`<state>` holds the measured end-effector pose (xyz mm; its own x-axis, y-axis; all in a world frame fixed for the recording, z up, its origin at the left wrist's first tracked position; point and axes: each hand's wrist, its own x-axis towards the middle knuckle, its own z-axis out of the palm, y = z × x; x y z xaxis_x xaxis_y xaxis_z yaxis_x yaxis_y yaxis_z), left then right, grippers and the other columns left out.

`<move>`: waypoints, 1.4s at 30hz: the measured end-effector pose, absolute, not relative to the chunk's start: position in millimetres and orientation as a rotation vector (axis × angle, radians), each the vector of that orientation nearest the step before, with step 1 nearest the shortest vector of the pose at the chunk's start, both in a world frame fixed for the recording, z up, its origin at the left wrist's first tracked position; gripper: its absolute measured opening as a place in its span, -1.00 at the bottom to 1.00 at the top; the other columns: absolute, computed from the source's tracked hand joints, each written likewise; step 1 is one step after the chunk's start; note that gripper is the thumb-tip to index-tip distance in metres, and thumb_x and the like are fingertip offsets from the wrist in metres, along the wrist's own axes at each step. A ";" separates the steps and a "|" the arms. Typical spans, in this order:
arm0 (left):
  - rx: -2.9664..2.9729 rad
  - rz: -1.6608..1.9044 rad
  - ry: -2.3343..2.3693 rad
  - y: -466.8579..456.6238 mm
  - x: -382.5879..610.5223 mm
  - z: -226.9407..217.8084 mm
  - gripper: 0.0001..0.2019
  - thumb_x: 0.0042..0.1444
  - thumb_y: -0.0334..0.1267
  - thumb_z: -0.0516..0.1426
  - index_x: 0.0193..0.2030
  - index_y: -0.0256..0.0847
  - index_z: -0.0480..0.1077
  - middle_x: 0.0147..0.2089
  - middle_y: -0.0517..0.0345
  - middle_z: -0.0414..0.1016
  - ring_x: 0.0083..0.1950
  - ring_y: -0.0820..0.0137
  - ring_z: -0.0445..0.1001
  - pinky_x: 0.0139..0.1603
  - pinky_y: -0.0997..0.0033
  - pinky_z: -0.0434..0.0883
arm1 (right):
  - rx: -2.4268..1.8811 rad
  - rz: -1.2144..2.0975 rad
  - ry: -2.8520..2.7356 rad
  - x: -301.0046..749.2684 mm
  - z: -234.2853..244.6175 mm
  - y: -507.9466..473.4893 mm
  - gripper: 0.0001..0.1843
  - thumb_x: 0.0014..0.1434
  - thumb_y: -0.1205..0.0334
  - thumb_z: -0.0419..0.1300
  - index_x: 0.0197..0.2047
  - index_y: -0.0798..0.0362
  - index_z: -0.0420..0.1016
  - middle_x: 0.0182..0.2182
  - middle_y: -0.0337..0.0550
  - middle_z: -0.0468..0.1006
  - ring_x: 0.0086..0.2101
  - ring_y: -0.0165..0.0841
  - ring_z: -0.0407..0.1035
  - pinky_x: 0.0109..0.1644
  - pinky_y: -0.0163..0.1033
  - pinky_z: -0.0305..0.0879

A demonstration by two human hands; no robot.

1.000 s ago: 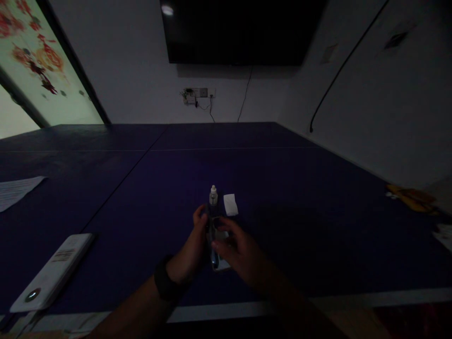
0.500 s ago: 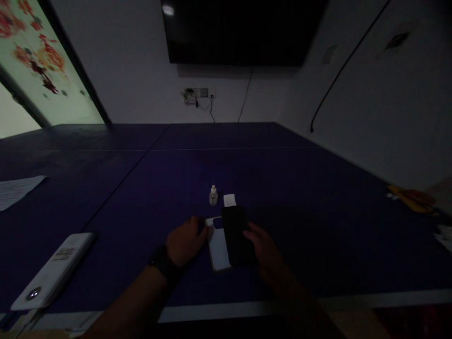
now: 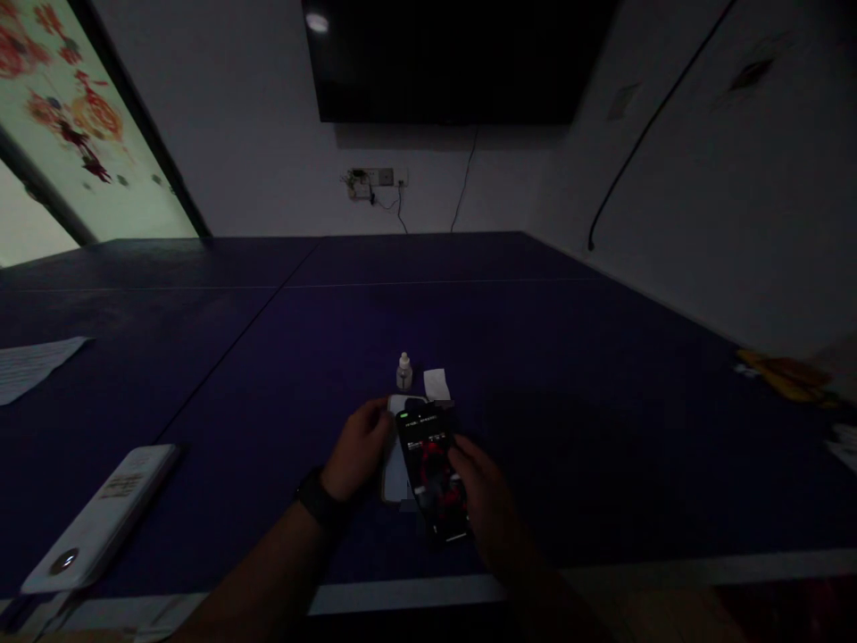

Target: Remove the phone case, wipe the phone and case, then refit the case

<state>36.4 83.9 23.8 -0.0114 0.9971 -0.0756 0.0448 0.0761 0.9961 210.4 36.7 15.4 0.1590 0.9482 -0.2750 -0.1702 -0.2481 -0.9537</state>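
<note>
**Low centre of the table: lit phone across a pale slab**

Low in the frame, on the dark blue table (image 3: 576, 482), my right hand (image 3: 488, 505) has its fingers curled around the edge of a smartphone (image 3: 428, 473), screen lit, its upper part overlapping a pale flat slab (image 3: 395, 473). My left hand (image 3: 358, 449) lies on that slab, fingers bent toward its upper edge; in this dimness I cannot tell whether they grip or only rest. Just beyond stand a small dropper bottle (image 3: 403, 371) and a white paper square (image 3: 436, 384). A loose one-handed hold could let the phone slip and strike the slab, and a careless sweep of my left hand could topple the bottle.
</note>
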 end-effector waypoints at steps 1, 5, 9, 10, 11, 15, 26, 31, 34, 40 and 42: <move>1.093 1.166 1.214 83.2 38.2 22.6 -0.65 0.13 -0.05 0.19 -0.05 -0.23 0.47 -0.19 -0.01 0.58 -0.12 0.20 0.52 -0.14 0.30 0.39 | -1.326 1.332 -0.870 209.1 18.5 36.6 -0.49 0.00 -0.15 0.29 -0.10 0.03 0.60 -0.12 -0.06 0.66 -0.10 -0.10 0.51 -0.04 -0.10 0.39; 0.793 1.267 0.996 76.8 46.2 18.1 -0.65 0.06 -0.07 0.28 -0.09 -0.22 0.44 -0.25 0.12 0.55 -0.29 0.38 0.50 -0.26 0.40 0.40 | -1.185 1.346 -0.951 203.4 26.3 37.7 -0.50 0.13 -0.06 0.25 0.08 0.00 0.52 -0.08 -0.07 0.65 -0.14 -0.16 0.53 -0.10 -0.13 0.41; 0.682 1.249 0.906 69.7 50.9 20.2 -0.68 0.06 -0.13 0.28 -0.09 -0.22 0.43 -0.32 0.17 0.52 -0.38 0.43 0.47 -0.39 0.48 0.36 | -1.170 1.285 -0.957 199.2 22.7 42.5 -0.51 0.17 0.04 0.22 0.14 0.01 0.48 -0.08 -0.05 0.65 -0.14 -0.16 0.54 -0.09 -0.12 0.43; 0.681 1.239 0.896 68.5 51.5 21.2 -0.68 0.07 -0.12 0.27 -0.07 -0.22 0.43 -0.31 0.16 0.52 -0.39 0.43 0.46 -0.42 0.49 0.35 | -1.176 1.272 -0.964 198.7 20.8 44.2 -0.52 0.18 0.05 0.20 0.13 0.02 0.48 -0.09 -0.05 0.65 -0.15 -0.16 0.54 -0.10 -0.11 0.43; 0.686 1.230 0.885 67.7 51.9 22.0 -0.66 0.10 -0.11 0.25 -0.04 -0.23 0.44 -0.29 0.14 0.53 -0.39 0.43 0.46 -0.44 0.49 0.35 | -1.179 1.264 -0.976 198.6 18.8 45.9 -0.53 0.19 0.06 0.19 0.13 0.02 0.48 -0.09 -0.04 0.65 -0.15 -0.15 0.54 -0.10 -0.10 0.43; 0.706 1.221 0.878 66.3 53.8 21.1 -0.60 0.14 -0.02 0.25 0.02 -0.24 0.44 -0.20 0.07 0.56 -0.31 0.40 0.49 -0.37 0.46 0.40 | -1.209 1.209 -1.112 199.7 14.5 49.9 -0.57 0.25 0.09 0.12 0.14 0.01 0.47 -0.01 -0.02 0.61 -0.05 -0.13 0.51 0.03 -0.03 0.40; 0.659 1.238 0.849 62.2 57.2 20.6 -0.56 0.11 -0.01 0.29 0.01 -0.27 0.45 -0.25 0.09 0.54 -0.37 0.45 0.46 -0.45 0.52 0.33 | -1.334 0.711 -1.399 201.1 21.3 49.8 -0.62 0.24 0.25 0.08 0.09 -0.04 0.53 0.00 -0.03 0.49 0.02 -0.18 0.43 0.18 -0.04 0.30; 0.638 1.241 0.853 62.6 57.7 20.9 -0.56 0.12 -0.03 0.29 0.02 -0.28 0.45 -0.23 0.05 0.55 -0.39 0.46 0.43 -0.47 0.52 0.32 | -1.310 0.839 -1.245 197.0 19.4 53.2 -0.65 0.15 0.22 0.14 0.01 -0.05 0.53 -0.01 -0.07 0.53 0.02 -0.15 0.41 0.16 0.00 0.28; 0.645 1.235 0.846 62.8 57.2 19.7 -0.58 0.12 -0.04 0.29 0.01 -0.28 0.45 -0.22 0.05 0.55 -0.39 0.45 0.44 -0.45 0.50 0.34 | -1.261 1.116 -1.084 199.2 24.1 61.2 -0.62 0.09 0.11 0.20 0.00 -0.04 0.53 -0.06 -0.08 0.58 -0.10 -0.16 0.47 -0.02 -0.07 0.37; 0.695 1.203 0.826 60.7 58.2 19.2 -0.62 0.11 -0.03 0.30 -0.05 -0.26 0.47 -0.34 0.17 0.48 -0.44 0.50 0.38 -0.49 0.54 0.31 | -1.189 1.413 -1.036 207.0 36.3 79.5 -0.50 0.00 -0.23 0.28 -0.30 0.09 0.56 -0.47 -0.17 0.56 -0.46 -0.32 0.37 -0.37 -0.23 0.26; 0.706 1.187 0.822 59.5 59.0 19.6 -0.60 0.13 -0.02 0.28 0.00 -0.26 0.47 -0.33 0.16 0.49 -0.43 0.50 0.38 -0.48 0.53 0.32 | -1.216 1.369 -1.039 206.3 34.7 81.9 -0.49 0.00 -0.24 0.28 -0.34 0.10 0.55 -0.51 -0.20 0.53 -0.49 -0.35 0.33 -0.40 -0.25 0.22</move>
<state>59.0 59.5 19.6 0.1638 0.9709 -0.1746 -0.5054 0.2346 0.8304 206.3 81.9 34.7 -0.0058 0.9898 -0.1422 -0.1296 -0.1418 -0.9814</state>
